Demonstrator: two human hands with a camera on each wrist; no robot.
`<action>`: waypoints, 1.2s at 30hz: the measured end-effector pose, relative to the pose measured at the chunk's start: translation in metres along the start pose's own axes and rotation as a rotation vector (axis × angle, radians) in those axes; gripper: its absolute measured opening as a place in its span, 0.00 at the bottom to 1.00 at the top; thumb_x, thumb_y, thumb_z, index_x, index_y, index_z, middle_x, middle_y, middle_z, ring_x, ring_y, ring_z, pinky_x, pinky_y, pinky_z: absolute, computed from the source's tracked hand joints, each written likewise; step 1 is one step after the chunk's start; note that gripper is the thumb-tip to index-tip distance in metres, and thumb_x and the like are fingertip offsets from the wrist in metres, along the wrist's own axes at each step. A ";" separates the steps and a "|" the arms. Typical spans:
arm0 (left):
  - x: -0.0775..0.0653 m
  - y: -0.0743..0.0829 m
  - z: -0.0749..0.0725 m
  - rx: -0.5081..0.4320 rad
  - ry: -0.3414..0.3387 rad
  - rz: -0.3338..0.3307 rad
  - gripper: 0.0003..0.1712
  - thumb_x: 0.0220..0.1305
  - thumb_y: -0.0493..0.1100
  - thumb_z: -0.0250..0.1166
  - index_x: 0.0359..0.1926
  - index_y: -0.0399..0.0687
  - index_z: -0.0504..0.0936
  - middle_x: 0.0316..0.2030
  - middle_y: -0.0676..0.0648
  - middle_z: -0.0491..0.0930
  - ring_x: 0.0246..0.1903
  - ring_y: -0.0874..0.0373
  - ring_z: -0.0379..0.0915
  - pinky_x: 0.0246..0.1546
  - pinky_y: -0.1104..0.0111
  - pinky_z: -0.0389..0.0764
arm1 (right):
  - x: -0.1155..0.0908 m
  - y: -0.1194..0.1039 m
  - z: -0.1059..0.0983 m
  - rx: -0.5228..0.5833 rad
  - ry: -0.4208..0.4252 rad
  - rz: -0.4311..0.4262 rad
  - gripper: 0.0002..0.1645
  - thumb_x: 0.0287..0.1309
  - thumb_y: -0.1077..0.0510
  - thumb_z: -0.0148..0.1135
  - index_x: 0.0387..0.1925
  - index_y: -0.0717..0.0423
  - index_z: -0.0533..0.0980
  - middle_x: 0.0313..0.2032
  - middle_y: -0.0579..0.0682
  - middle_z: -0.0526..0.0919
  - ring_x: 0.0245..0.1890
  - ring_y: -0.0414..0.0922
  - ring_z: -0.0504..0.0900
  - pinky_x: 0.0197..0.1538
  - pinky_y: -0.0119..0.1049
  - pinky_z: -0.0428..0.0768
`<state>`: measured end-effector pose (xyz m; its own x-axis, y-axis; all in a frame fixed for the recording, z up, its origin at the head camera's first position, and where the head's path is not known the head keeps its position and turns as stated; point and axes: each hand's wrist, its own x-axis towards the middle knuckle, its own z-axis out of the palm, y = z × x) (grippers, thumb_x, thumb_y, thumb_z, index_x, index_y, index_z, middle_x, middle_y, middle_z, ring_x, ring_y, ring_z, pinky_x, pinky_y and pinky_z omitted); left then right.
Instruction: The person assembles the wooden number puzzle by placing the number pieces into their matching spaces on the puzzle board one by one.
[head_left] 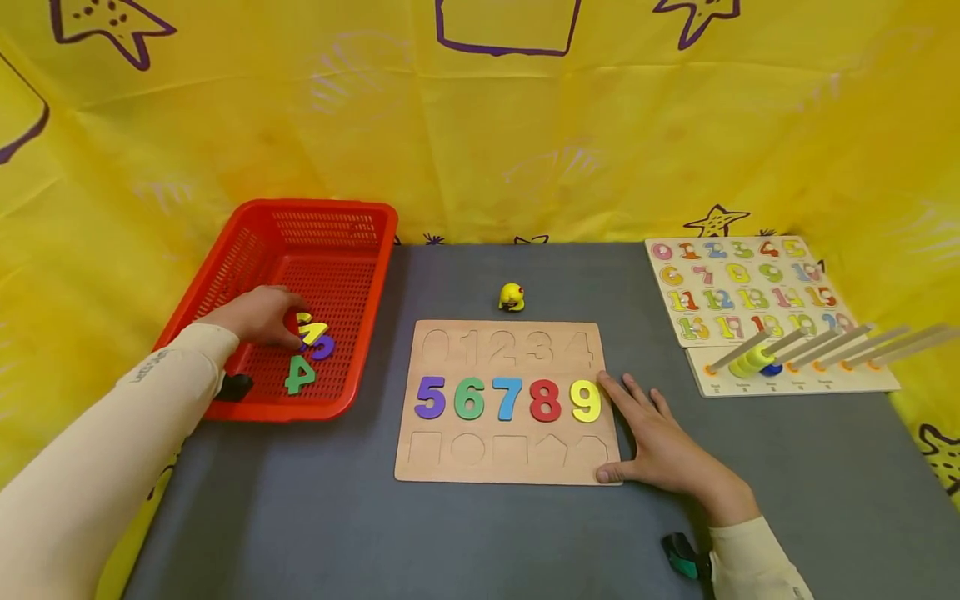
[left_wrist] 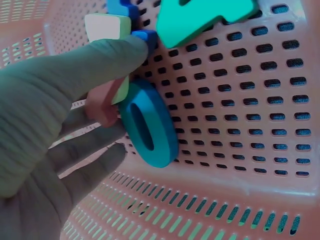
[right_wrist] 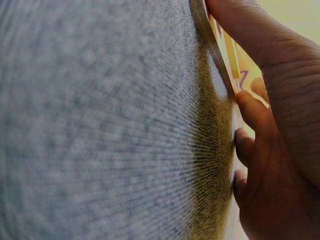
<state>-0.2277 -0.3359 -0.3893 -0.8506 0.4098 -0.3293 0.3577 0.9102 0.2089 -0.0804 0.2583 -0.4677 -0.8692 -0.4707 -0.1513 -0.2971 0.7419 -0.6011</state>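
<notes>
in the red basket (head_left: 288,411) at left, l hand (head_left: 258,315) has its thumb on a small pile of number pcs (head_left: 313,332), fingers beside it; can't tell if it's gripping any. green 4 (head_left: 301,374) lies nr the pile. on the desk (head_left: 337,517), r hand (head_left: 667,442) is spread, fingers extended, touching rt edge of the wooden board (head_left: 450,333); digits 5–9 (head_left: 507,400) sit in its mid row. yellow toy (head_left: 512,297) behind board; number puzzle (head_left: 708,275) & peg stand (head_left: 712,385) at back rt.

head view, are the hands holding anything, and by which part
Whether the left hand grips any number pieces cannot be told; the right hand only touches the puzzle board at its right edge.
</notes>
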 end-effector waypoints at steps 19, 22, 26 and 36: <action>-0.014 0.040 -0.031 -0.121 0.245 -0.040 0.38 0.56 0.44 0.78 0.64 0.35 0.73 0.55 0.33 0.78 0.49 0.40 0.74 0.52 0.44 0.77 | 0.002 0.001 0.003 -0.005 -0.006 0.019 0.81 0.32 0.24 0.77 0.82 0.47 0.46 0.79 0.55 0.52 0.78 0.64 0.41 0.72 0.67 0.34; -0.019 0.060 -0.037 -0.164 0.293 -0.034 0.37 0.57 0.46 0.78 0.63 0.38 0.73 0.52 0.36 0.79 0.48 0.42 0.74 0.50 0.46 0.78 | 0.002 0.001 0.002 -0.003 -0.006 0.019 0.81 0.32 0.24 0.77 0.82 0.47 0.46 0.79 0.55 0.51 0.78 0.64 0.40 0.72 0.67 0.34; -0.022 0.093 -0.044 -0.175 0.369 0.026 0.34 0.56 0.46 0.79 0.60 0.39 0.77 0.57 0.38 0.80 0.52 0.43 0.76 0.54 0.47 0.77 | 0.001 0.000 0.001 -0.001 -0.008 0.022 0.81 0.33 0.25 0.78 0.82 0.48 0.46 0.79 0.55 0.51 0.77 0.64 0.40 0.72 0.66 0.33; -0.015 0.158 -0.044 -0.176 0.455 0.191 0.36 0.57 0.48 0.78 0.65 0.44 0.79 0.69 0.43 0.71 0.60 0.44 0.76 0.54 0.53 0.80 | 0.001 0.000 0.002 0.000 -0.006 0.006 0.81 0.33 0.25 0.78 0.81 0.49 0.47 0.79 0.56 0.51 0.77 0.65 0.40 0.72 0.67 0.33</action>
<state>-0.1749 -0.2009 -0.3108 -0.8720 0.4645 0.1545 0.4858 0.7819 0.3908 -0.0806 0.2565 -0.4692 -0.8686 -0.4690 -0.1597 -0.2919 0.7449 -0.5999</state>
